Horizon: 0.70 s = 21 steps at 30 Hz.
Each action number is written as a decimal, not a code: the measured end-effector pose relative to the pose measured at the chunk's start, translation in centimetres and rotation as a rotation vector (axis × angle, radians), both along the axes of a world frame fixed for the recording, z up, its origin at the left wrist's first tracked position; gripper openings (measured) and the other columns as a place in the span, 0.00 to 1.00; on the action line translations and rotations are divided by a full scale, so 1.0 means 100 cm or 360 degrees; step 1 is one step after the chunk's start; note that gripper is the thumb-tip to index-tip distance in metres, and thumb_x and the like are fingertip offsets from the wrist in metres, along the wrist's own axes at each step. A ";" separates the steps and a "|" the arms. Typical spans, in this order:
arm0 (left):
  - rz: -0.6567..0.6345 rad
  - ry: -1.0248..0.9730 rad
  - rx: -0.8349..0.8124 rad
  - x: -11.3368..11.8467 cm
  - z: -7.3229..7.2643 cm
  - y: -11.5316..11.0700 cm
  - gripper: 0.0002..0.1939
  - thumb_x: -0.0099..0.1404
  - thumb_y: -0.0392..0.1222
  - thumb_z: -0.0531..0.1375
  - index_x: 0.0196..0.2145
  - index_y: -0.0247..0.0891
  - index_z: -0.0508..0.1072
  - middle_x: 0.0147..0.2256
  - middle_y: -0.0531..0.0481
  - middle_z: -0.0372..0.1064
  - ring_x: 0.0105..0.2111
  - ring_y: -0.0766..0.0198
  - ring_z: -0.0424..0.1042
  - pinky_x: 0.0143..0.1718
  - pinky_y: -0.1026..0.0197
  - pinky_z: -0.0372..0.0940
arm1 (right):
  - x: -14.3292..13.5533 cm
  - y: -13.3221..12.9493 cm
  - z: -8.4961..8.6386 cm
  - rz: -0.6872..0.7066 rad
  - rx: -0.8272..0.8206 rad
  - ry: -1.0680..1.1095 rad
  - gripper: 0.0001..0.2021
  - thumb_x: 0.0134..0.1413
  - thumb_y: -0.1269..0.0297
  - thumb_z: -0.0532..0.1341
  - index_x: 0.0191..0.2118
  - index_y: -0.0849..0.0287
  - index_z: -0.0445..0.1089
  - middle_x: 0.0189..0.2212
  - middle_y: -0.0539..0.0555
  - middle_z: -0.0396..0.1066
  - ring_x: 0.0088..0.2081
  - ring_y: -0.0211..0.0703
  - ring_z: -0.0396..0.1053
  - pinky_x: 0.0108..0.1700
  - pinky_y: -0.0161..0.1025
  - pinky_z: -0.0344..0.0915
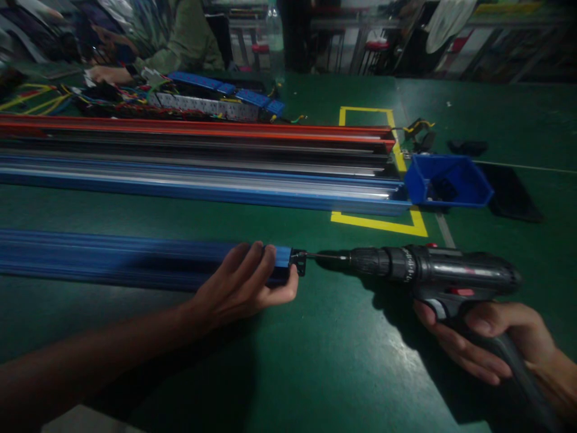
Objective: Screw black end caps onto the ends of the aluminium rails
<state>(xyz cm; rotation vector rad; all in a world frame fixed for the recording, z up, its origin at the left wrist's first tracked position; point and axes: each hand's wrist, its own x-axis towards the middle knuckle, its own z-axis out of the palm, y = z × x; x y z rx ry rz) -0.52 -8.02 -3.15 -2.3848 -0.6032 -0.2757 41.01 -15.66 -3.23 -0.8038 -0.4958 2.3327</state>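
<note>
My left hand (246,279) grips the right end of a long blue metal profile (112,255) lying on the green table. A small black end cap (299,263) sits at that end, with my thumb against it. My right hand (487,337) is wrapped around the handle of a black cordless drill (451,267), which lies level and points left. Its long thin bit (327,257) reaches to the end cap. I cannot tell whether a screw is on the tip.
Behind lie several long profiles, among them an orange one (202,128) and a blue one (202,186). A blue bin (469,180) with dark parts stands at their right end, near yellow tape (378,224). Farther back are wires, blue socket strips (202,82) and a co-worker's sleeve (189,42).
</note>
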 end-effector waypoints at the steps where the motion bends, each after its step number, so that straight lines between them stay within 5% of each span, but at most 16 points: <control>1: -0.0004 0.0018 0.0029 0.000 0.000 0.000 0.26 0.68 0.43 0.67 0.62 0.54 0.69 0.48 0.39 0.75 0.49 0.45 0.74 0.46 0.46 0.70 | 0.000 0.000 0.000 0.0003 -0.0005 -0.0001 0.17 0.49 0.64 0.66 0.45 0.63 0.82 0.26 0.54 0.73 0.11 0.27 0.50 0.15 0.30 0.57; 21: -0.0006 -0.0006 0.0096 0.002 -0.001 0.002 0.28 0.67 0.43 0.68 0.62 0.51 0.66 0.47 0.40 0.73 0.48 0.47 0.74 0.47 0.48 0.70 | -0.003 -0.001 -0.003 0.0009 0.0020 0.0176 0.18 0.53 0.67 0.64 0.48 0.67 0.82 0.28 0.56 0.75 0.12 0.25 0.52 0.19 0.29 0.65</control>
